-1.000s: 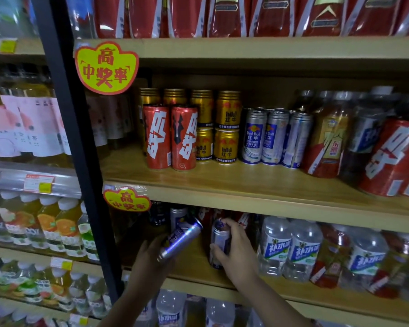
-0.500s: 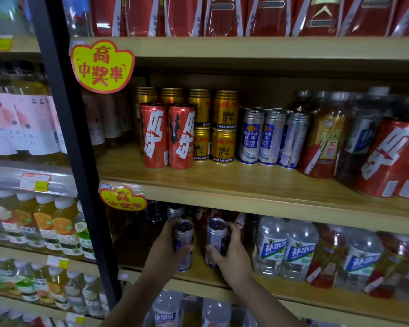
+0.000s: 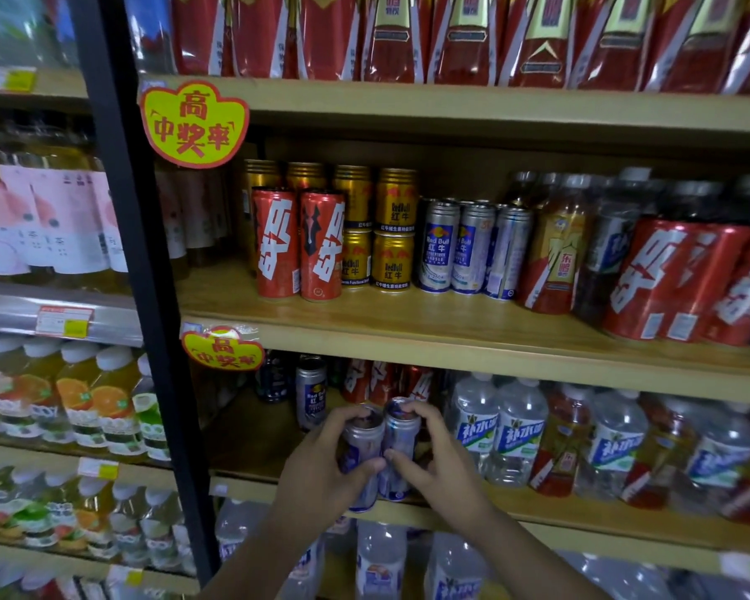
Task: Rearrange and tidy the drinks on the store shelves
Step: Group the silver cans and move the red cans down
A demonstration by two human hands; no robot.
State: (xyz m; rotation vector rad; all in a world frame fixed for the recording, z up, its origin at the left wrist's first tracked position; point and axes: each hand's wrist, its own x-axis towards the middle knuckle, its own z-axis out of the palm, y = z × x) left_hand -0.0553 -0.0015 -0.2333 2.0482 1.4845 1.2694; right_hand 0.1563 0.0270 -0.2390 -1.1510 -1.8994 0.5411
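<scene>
Wooden store shelf stocked with energy-drink cans, lower shelf beside water bottles, left hand wraps a silver-blue Red Bull can, right hand grips a second silver-blue can, cans touching, upright at the shelf front

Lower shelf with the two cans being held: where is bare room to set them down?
Bare wood lies left of the hands, in front of the lone silver can, up to the black post. Right of the held cans, water bottles crowd the shelf.
</scene>
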